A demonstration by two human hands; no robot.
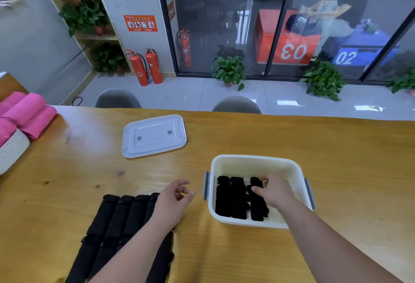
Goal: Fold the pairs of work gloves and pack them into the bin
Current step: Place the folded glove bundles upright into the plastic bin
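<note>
Reaching into the white bin [256, 165], the right hand [275, 192] pinches a folded glove pair [259, 212], seating it tight against the two packed pairs [231, 197] to its left, likely to save room. The left hand [174, 203] hovers loosely curled and empty over the waiting gloves [116, 215] on the bench [336, 147], seemingly ready for the next.

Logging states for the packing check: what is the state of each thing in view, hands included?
bin: open, upright on table, partly filled.
lid: off, flat on table, apart from bin.
packed gloves: three folded bundles side by side in bin.
loose gloves: laid in a row on table, outside bin.
right hand: in bin, fingers pinch rightmost bundle.
left hand: relaxed, holds nothing, over loose gloves.
</note>
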